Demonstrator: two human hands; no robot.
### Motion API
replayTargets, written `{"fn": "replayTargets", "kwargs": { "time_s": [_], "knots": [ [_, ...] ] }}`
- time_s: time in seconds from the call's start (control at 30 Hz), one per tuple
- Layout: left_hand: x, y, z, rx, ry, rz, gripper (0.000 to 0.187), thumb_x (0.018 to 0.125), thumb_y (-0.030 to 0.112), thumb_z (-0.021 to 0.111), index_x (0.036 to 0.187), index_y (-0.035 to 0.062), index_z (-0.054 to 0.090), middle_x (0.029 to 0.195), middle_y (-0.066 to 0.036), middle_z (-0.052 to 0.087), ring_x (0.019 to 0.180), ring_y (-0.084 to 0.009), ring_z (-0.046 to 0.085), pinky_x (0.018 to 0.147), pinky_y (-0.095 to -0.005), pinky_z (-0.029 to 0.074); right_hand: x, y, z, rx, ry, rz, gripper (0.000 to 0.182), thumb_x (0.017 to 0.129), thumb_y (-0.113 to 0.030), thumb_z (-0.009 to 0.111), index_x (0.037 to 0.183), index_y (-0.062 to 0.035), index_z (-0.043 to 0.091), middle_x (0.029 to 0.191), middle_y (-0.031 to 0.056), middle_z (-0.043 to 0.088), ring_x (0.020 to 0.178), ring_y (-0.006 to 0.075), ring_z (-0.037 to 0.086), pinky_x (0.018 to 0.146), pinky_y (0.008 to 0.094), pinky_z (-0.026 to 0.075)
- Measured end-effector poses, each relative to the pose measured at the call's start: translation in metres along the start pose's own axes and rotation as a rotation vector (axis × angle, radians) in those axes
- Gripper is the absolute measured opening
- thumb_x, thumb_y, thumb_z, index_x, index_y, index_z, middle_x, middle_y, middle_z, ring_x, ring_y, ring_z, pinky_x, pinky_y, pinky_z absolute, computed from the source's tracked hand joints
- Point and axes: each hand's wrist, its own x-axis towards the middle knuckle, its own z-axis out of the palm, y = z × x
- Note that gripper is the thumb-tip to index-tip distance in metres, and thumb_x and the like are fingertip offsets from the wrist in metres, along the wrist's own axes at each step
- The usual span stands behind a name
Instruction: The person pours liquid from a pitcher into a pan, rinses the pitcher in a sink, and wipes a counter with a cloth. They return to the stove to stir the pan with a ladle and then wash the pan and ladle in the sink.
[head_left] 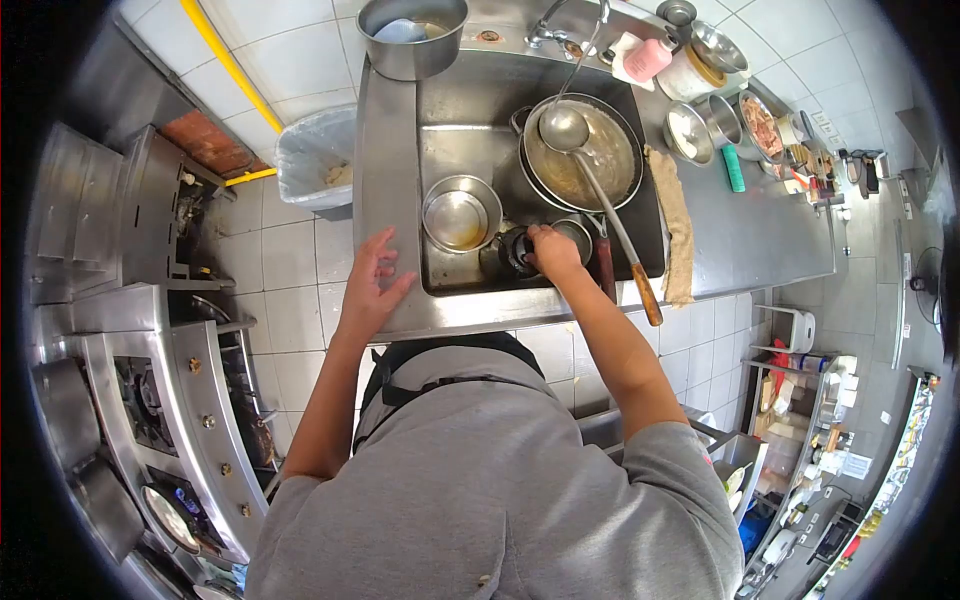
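Observation:
My right hand (555, 250) reaches into the sink (450, 140), fingers curled at a dark, rounded object (517, 252) that I cannot identify. A small metal bowl (574, 236) sits close to that hand, partly hidden by it. My left hand (379, 284) is held at the counter's left front edge, fingers apart, holding nothing. A round metal pan (462, 214) with a little yellowish liquid stands in the sink's left half. At the right, a large pan (610, 165) of cloudy water rests under the tap, with a long wooden-handled ladle (612, 215) lying across it.
A metal pot (412, 55) stands at the counter's back left corner. Beige cloth (671, 225) hangs along the sink's right side. Bowls, a pink bottle (648, 60) and a green cylinder (734, 169) are on the right. A lined bin (318, 160) and a stove (150, 400) are left.

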Motion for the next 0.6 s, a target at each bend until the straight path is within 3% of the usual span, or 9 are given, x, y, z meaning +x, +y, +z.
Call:
{"fn": "replayTargets", "kwargs": {
  "time_s": [0.07,0.13,0.27,0.33,0.37,0.43,0.57,0.6],
  "knots": [
    [0.002,0.003,0.000,-0.018,-0.001,-0.003,0.066,0.080,0.010,0.072,0.139,0.0112,0.044,0.134,-0.011,0.048,0.104,-0.0200,0.054,0.084,-0.0318,0.048,0.005,-0.003,0.000,0.029,-0.024,0.109,0.037,0.078,-0.026,0.075,0.105,-0.0091,0.057,0.103,0.0161,0.066,0.097,0.0357,0.064,0.082,0.0480,0.052],
    [0.003,0.002,-0.001,-0.036,-0.004,-0.008,0.065,0.080,0.010,0.071,0.139,0.0112,0.044,0.133,-0.011,0.049,0.103,-0.0195,0.055,0.084,-0.0313,0.048,0.009,-0.003,0.004,0.175,0.084,0.323,0.038,0.082,-0.035,0.070,0.102,-0.0069,0.055,0.095,0.0183,0.068,0.090,0.0377,0.066,0.078,0.0506,0.052],
    [0.004,-0.005,-0.005,-0.085,0.009,-0.027,0.061,0.083,0.008,0.067,0.139,0.0112,0.043,0.131,-0.010,0.051,0.100,-0.0190,0.056,0.083,-0.0299,0.048,0.005,0.007,0.003,0.132,0.044,0.265,0.045,0.084,-0.042,0.067,0.106,-0.0046,0.056,0.097,0.0181,0.068,0.094,0.0371,0.066,0.080,0.0481,0.053],
    [0.007,-0.006,-0.005,-0.097,0.007,-0.025,0.060,0.084,0.007,0.066,0.140,0.0110,0.043,0.131,-0.010,0.051,0.099,-0.0189,0.056,0.083,-0.0296,0.048,-0.007,0.009,-0.002,0.121,0.041,0.057,0.042,0.086,-0.042,0.064,0.105,-0.0049,0.059,0.100,0.0179,0.068,0.097,0.0367,0.065,0.082,0.0470,0.052],
    [0.008,-0.006,-0.004,-0.086,0.002,-0.027,0.059,0.085,0.007,0.065,0.140,0.0105,0.043,0.131,-0.010,0.051,0.099,-0.0188,0.056,0.083,-0.0298,0.048,-0.008,0.010,-0.006,0.121,0.044,0.063,0.042,0.086,-0.042,0.064,0.105,-0.0049,0.059,0.100,0.0179,0.068,0.097,0.0367,0.065,0.082,0.0470,0.052],
    [0.010,-0.005,-0.003,-0.075,-0.004,-0.029,0.059,0.086,0.007,0.064,0.140,0.0099,0.043,0.131,-0.010,0.051,0.099,-0.0187,0.056,0.083,-0.0300,0.048,-0.011,0.001,-0.018,-0.041,-0.211,0.275,0.026,0.085,-0.032,0.065,0.101,-0.0122,0.064,0.103,0.0177,0.067,0.101,0.0352,0.064,0.084,0.0465,0.052],
    [0.013,-0.003,-0.001,-0.101,-0.018,-0.028,0.056,0.087,0.007,0.063,0.139,0.0091,0.043,0.130,-0.010,0.052,0.098,-0.0179,0.056,0.083,-0.0299,0.048,-0.003,0.000,-0.017,-0.003,-0.230,0.328,0.022,0.086,-0.025,0.062,0.105,-0.0146,0.068,0.113,0.0188,0.066,0.108,0.0328,0.063,0.087,0.0439,0.052],
    [0.014,-0.002,0.000,-0.116,-0.030,-0.035,0.055,0.087,0.007,0.062,0.139,0.0089,0.044,0.129,-0.009,0.052,0.098,-0.0178,0.056,0.083,-0.0297,0.047,-0.005,0.003,-0.016,0.052,-0.134,0.176,0.028,0.085,-0.028,0.065,0.108,-0.0119,0.068,0.114,0.0179,0.066,0.109,0.0316,0.063,0.088,0.0426,0.052]
  ]
}}
